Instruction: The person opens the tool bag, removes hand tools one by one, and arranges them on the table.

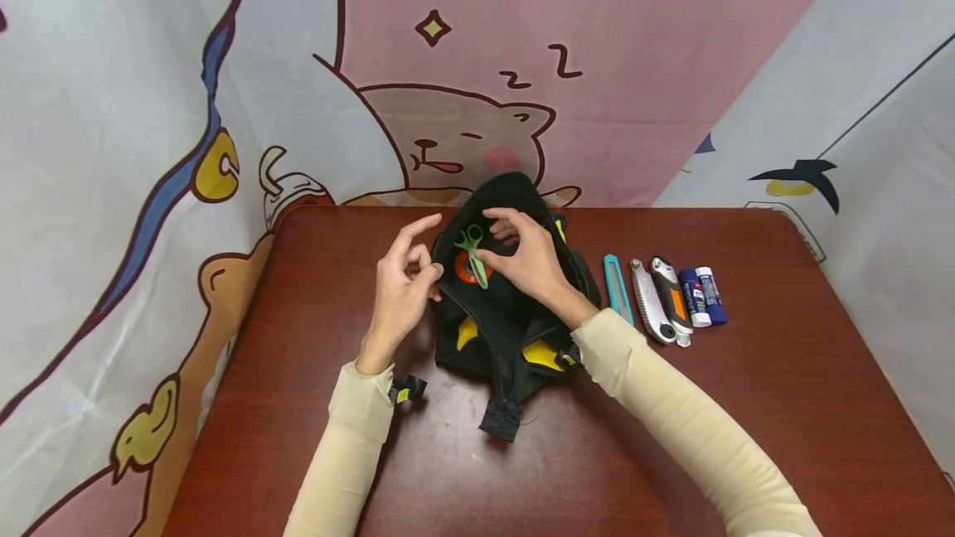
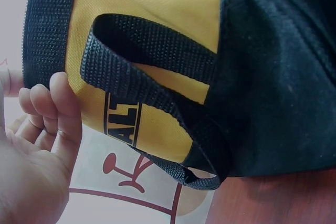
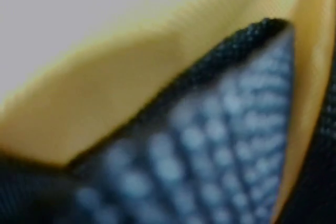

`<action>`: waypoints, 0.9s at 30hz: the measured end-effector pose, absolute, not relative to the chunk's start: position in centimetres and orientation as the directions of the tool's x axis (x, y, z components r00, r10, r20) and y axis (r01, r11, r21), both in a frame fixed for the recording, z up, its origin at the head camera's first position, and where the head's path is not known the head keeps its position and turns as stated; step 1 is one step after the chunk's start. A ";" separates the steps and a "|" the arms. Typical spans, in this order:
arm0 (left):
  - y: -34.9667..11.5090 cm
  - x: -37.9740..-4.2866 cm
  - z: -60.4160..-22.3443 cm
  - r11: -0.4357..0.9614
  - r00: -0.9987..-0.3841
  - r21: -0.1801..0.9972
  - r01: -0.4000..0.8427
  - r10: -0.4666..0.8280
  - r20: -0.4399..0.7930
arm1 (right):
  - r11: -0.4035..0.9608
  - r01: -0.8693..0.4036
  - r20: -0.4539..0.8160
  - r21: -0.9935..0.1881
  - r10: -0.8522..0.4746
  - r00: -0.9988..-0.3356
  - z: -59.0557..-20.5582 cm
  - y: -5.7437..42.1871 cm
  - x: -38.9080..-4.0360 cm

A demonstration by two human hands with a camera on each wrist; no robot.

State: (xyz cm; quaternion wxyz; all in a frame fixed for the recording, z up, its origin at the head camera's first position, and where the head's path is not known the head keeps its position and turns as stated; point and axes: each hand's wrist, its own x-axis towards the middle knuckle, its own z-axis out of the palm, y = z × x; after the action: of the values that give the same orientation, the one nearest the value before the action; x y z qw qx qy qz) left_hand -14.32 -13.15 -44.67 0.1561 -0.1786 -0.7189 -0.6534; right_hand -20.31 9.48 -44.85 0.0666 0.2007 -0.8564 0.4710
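A black and yellow tool bag (image 1: 515, 326) stands with its mouth open on the table. My left hand (image 1: 399, 292) pinches its left rim between thumb and fingers, the index finger raised. In the left wrist view, the left fingertips (image 2: 65, 95) lie along the black zipper edge (image 2: 50, 30). Over the mouth hovers my right hand (image 1: 525, 259), thumb and index finger spread apart. Green scissors (image 1: 477, 263) show inside the mouth, close to the right thumb tip. Behind them lies an orange-red round thing (image 1: 464, 268). The right wrist view shows only blurred webbing (image 3: 210, 145) and yellow cloth.
To the bag's right lie a teal box cutter (image 1: 616, 287), a folding saw (image 1: 652, 303), a grey and orange utility knife (image 1: 671, 297) and two glue sticks (image 1: 701, 297). A black strap end (image 1: 409, 389) lies near the left wrist. A printed cloth hangs behind the brown table (image 1: 783, 404).
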 end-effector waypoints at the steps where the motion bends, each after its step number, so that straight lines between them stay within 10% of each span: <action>1: -13.1 -14.3 -44.7 0.085 -0.887 0.883 0.461 0.053 0.458 | 0.483 -0.397 0.286 -0.780 -0.288 -0.914 -45.0 9.4 -20.4; 27: -13.3 -14.5 -45.0 0.091 -0.890 0.886 0.455 0.077 0.449 | 0.538 -0.266 0.078 -0.800 -0.346 -0.935 -49.8 8.8 -22.5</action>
State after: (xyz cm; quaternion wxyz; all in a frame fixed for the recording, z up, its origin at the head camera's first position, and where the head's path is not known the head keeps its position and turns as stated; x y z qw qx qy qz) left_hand -14.52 -13.26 -45.03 0.1455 -0.1836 -0.7241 -0.6487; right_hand -22.47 8.84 -49.84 -0.0447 0.1745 -0.8758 0.4479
